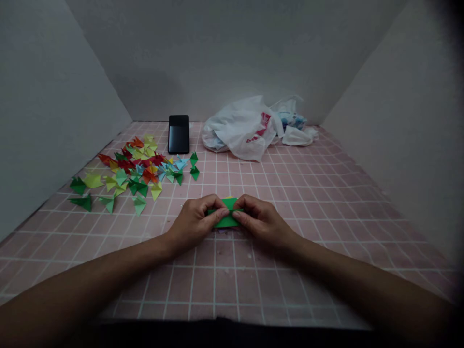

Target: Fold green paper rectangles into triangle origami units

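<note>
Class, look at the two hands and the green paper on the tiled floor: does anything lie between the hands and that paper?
Nothing visible does. The left hand and right hand both pinch the green paper directly. The pile of folded paper pieces, the phone and the plastic bags lie farther away.

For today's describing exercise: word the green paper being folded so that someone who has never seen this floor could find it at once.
Start at the pink tiled floor between grey walls, and come forward from the black phone to the two hands meeting in the middle. The green paper is pinched between the left hand and right hand. Unlike the scattered folded pieces to the left, it is a flat strip, and held.
</note>
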Tool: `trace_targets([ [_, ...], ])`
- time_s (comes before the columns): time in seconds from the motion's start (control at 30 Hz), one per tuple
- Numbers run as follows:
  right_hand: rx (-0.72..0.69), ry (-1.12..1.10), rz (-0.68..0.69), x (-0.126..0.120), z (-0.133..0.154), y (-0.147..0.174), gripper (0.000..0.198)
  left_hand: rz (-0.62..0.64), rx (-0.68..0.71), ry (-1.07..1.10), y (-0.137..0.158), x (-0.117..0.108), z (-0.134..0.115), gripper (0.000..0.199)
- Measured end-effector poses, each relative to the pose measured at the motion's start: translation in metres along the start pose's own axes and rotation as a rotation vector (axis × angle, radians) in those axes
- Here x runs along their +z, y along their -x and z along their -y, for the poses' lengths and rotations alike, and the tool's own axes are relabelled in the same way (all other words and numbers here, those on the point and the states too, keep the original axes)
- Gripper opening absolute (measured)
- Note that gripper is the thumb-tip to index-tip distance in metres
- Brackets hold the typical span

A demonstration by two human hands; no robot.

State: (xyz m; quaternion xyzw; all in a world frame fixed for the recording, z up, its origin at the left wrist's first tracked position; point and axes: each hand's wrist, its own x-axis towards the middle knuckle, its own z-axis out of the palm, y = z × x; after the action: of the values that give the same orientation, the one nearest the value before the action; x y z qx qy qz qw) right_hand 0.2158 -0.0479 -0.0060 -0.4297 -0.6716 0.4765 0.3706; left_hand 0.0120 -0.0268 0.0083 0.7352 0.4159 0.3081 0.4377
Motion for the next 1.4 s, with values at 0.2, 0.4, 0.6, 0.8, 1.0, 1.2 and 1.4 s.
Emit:
trace_targets([
  [0.2,0.042,0.0,-0.049,-0.0006,-0.0001,0.0026,0.015,0.004,0.007,0.005,0.001,0.0002,-0.0008,0.02],
  [0.4,0.022,-0.07,-0.003,0.0024,-0.0002,0.0029,0.016,0.06,0.068,-0.069,0.001,0.0005,-0.0002,0.02],
  [0.6,0.191,-0.319,-0.043,0.0078,0.0004,0.0032,0.016,0.065,-0.037,0.096,0.0023,0.003,-0.0004,0.025],
  [0.8,0.264,-0.484,-0.031,0.0066,0.0007,-0.0001,0.021,0.119,-0.19,0.337,-0.0005,0.0035,0.0035,0.032],
  [1.0,0.28,-0.548,-0.013,0.005,0.0012,-0.0017,0.025,0.11,-0.259,0.443,-0.0031,0.0028,0.0045,0.036],
  [1.2,0.252,-0.564,-0.009,0.0055,0.0022,-0.0013,0.026,0.181,-0.341,0.573,-0.0021,0.0047,0.0046,0.039],
  [1.4,0.188,-0.554,-0.026,0.0051,-0.0018,0.0014,0.015,0.254,-0.366,0.61,-0.0019,0.0026,0.0016,0.037],
])
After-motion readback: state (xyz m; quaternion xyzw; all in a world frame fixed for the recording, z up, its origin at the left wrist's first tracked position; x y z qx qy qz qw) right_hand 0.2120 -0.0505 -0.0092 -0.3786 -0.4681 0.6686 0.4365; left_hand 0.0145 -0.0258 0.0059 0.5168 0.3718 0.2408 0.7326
